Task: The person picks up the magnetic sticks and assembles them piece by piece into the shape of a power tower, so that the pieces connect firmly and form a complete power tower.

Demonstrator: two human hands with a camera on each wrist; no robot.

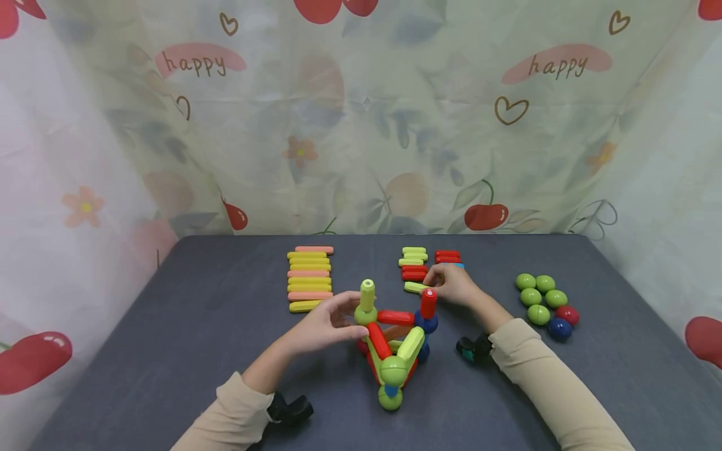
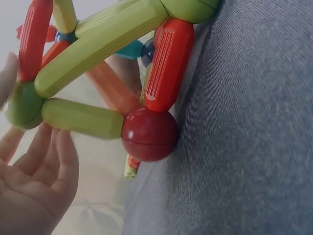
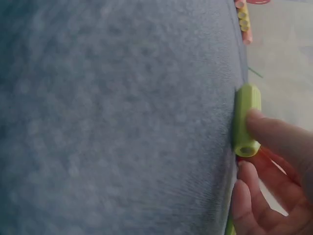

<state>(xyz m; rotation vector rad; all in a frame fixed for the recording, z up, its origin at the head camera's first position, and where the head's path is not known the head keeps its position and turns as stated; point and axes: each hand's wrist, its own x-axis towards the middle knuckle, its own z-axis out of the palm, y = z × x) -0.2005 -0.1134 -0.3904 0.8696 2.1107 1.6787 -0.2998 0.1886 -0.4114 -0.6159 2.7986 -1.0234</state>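
A frame of coloured sticks and balls [image 1: 393,372] stands on the table before me, with a light green stick [image 1: 368,295] and a red stick [image 1: 429,304] upright on its top. My left hand [image 1: 327,322] holds its upper left corner, thumb and fingers on either side of the green ball [image 2: 23,105]. Lower down in the left wrist view is a dark red ball [image 2: 149,133]. Behind the frame, my right hand [image 1: 454,285] pinches a short light green stick [image 3: 247,120] lying on the table, its thumb on top and the other fingers at the far side.
Pink and yellow sticks [image 1: 309,282] lie in a column at the back left. Short green sticks [image 1: 414,250] and red sticks [image 1: 447,254] lie beyond my right hand. Several green balls [image 1: 530,296], a red ball [image 1: 567,314] and a blue ball [image 1: 560,329] sit on the right.
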